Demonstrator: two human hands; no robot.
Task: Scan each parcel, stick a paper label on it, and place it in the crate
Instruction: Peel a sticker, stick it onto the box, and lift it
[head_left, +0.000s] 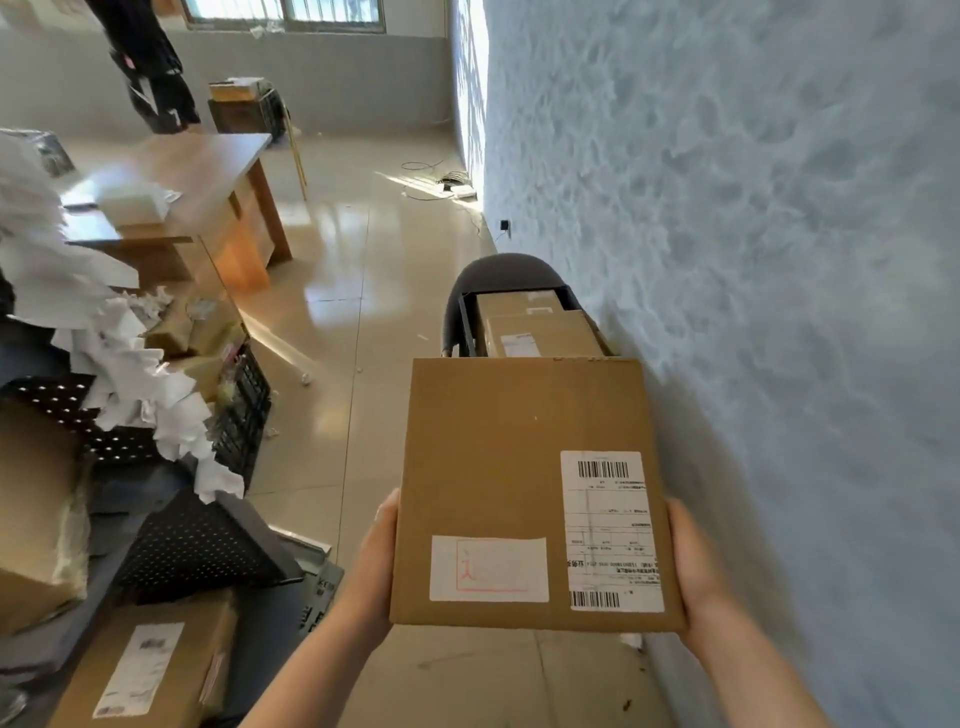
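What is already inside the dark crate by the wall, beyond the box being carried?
The crate holds at least two cardboard parcels, the nearer one bearing a white label. The carried box, gripped by the left hand and right hand, covers the crate's near part, hiding anything there.

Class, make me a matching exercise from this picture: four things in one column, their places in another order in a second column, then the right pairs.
Things:
1. brown cardboard parcel
2. black plastic crate
3. wooden desk
4. white paper strips

Places:
A. far left, by the window wall
B. held between both hands
C. against the right wall, boxes inside
D. heaped at the left

Pairs: 1-B, 2-C, 3-A, 4-D
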